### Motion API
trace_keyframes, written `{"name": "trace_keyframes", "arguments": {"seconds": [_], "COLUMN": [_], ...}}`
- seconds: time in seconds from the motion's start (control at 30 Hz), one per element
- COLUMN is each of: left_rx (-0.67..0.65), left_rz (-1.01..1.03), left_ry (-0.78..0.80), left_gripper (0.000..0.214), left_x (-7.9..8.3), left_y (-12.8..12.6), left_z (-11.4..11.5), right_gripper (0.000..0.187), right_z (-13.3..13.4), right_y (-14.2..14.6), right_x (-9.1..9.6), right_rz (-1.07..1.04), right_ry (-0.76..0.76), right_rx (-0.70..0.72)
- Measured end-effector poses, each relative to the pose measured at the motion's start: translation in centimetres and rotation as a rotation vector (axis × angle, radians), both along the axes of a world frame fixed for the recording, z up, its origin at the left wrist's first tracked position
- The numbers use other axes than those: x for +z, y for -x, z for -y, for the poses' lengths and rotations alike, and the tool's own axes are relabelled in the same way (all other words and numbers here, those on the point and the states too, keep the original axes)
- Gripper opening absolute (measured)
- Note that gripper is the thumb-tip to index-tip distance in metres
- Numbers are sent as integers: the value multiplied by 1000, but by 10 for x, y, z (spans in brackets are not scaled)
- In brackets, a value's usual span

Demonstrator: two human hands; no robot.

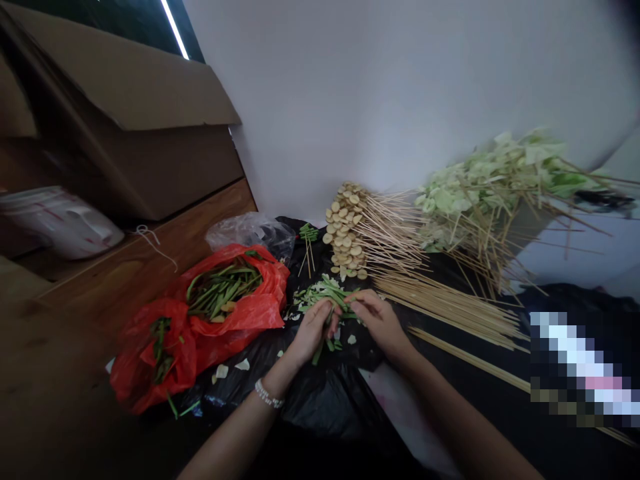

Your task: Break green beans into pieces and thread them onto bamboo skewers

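Green vegetable strips (325, 295) lie in a loose heap on black plastic sheeting (320, 400), right under your two hands. Your left hand (313, 330), with one beaded bracelet (268, 394) at the wrist, and your right hand (380, 321) each pinch strips, fingers pressed together. Beside them are one red plastic bag (240, 320) of cut green stalks, one clear plastic bag (250, 237), and too many bamboo skewers (450, 307) to count. Behind, one cardboard box (150, 133) stands by a white wall (400, 87), above a wooden surface (150, 250).

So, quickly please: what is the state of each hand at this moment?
Left hand: closed, holding green stalks.
Right hand: closed, pinching green stalks too.
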State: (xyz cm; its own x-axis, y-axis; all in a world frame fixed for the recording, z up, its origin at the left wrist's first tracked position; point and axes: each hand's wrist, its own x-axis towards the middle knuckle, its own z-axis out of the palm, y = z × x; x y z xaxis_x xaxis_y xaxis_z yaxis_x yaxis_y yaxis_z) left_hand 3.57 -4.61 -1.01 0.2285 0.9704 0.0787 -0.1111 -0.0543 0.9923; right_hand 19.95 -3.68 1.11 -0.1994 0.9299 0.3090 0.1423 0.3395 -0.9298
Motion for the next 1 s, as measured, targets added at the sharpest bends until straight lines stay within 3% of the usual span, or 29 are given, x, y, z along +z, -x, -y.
{"name": "trace_keyframes", "arguments": {"seconds": [0.13,0.27,0.37,0.43,0.53,0.6,0.73,1.0], "left_rx": [-1,18,-46,-35,6,19,5,-99], "left_rz": [9,-154,-365,-513,-642,-679,-692,-361], "left_ry": [16,-71,-163,-249,-349,-389,-395,-120], "left_gripper": [40,49,45,42,35,30,31,41], "left_x": [-2,-6,-5,-2,0,-1,-4,-3], "left_y": [3,3,2,2,2,3,5,6], "left_z": [0,3,5,6,8,8,6,3], "right_gripper": [19,19,12,9,26,26,17,21], "right_z": [-4,-4,-3,-2,2,5,5,5], "right_y": [-6,-3,-3,-5,-7,-5,-1,2], "right_x": [4,-2,-6,-5,-3,-4,-12,-19], "right_rz": [-159,-258,-99,153,623,853,1041,861], "right_ry": [158,208,73,-137,-506,-644,-699,-576], "right_rx": [24,72,4,-27,8,22,17,42]}}
